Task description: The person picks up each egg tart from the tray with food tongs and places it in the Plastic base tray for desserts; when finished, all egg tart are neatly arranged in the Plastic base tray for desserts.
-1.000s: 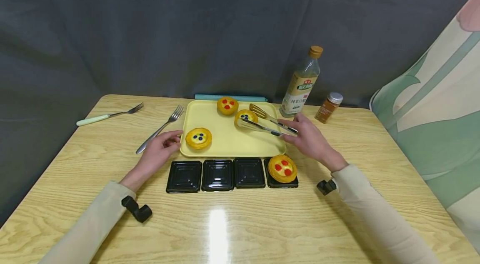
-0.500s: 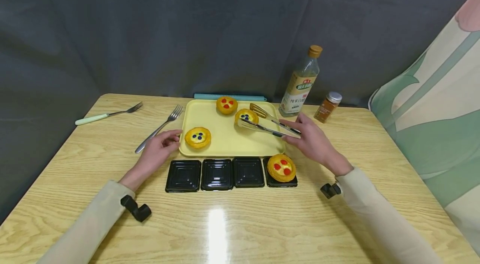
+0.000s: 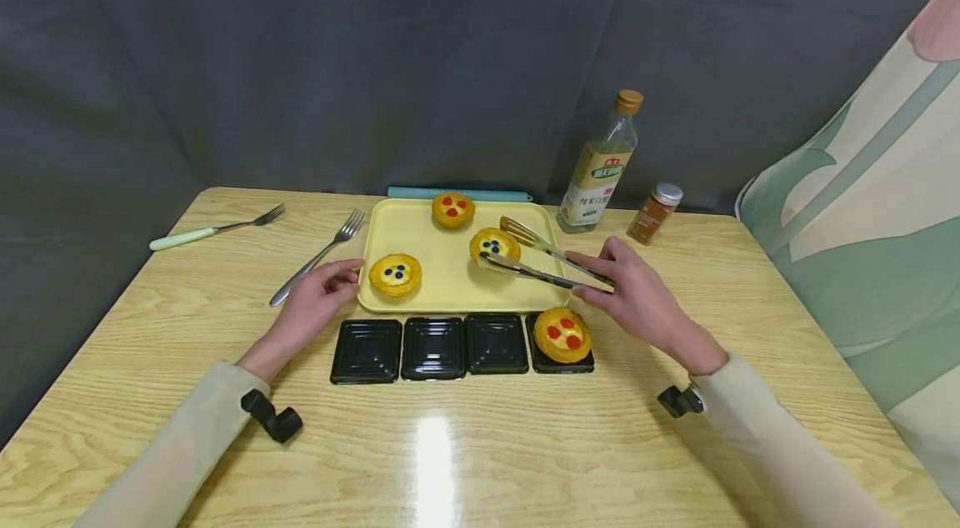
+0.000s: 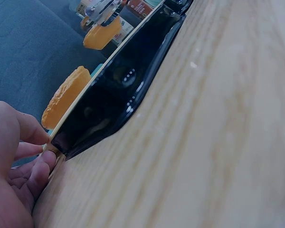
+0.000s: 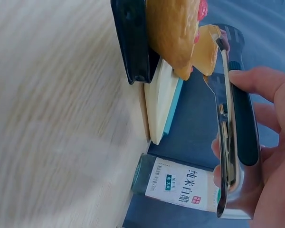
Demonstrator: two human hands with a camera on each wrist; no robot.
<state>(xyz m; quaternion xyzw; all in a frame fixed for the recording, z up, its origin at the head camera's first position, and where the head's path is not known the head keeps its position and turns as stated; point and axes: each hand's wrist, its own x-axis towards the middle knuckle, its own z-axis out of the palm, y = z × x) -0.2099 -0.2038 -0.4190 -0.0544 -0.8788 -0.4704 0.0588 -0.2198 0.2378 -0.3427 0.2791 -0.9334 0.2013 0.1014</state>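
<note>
Green-handled fork point(image 3: 187, 238): lying at the left of the wooden table point(image 3: 480, 453), with tines toward the right.
Steel fork point(image 3: 318, 259): laid aslant beside the yellow tray point(image 3: 450, 282), with tines at the far end.
Left hand point(image 3: 309, 301): pinching the left rim of the yellow tray between thumb and fingertips, near the steel fork.
Left blueberry tart point(image 3: 395, 275): resting in the yellow tray, by its left edge.
Three black dishes point(image 3: 433, 349): set in a row along the tray's near side.
Far strawberry tart point(image 3: 453, 211): placed at the tray's far edge, in front of a teal bar point(image 3: 457, 194).
Right blueberry tart point(image 3: 495, 246): held between the arms of the tongs point(image 3: 525, 268), over the tray's right half; clear of its surface in the left wrist view.
Near strawberry tart point(image 3: 562, 335): seated on the fourth black dish point(image 3: 562, 369), at the row's right end.
Glass bottle point(image 3: 596, 174): standing by the tray's far right corner.
Right hand point(image 3: 647, 301): gripping the tongs, with thumb and fingers on opposite sides.
Small jar point(image 3: 655, 214): standing right of the glass bottle.
Patterned cloth point(image 3: 877, 253): hanging at the right.
</note>
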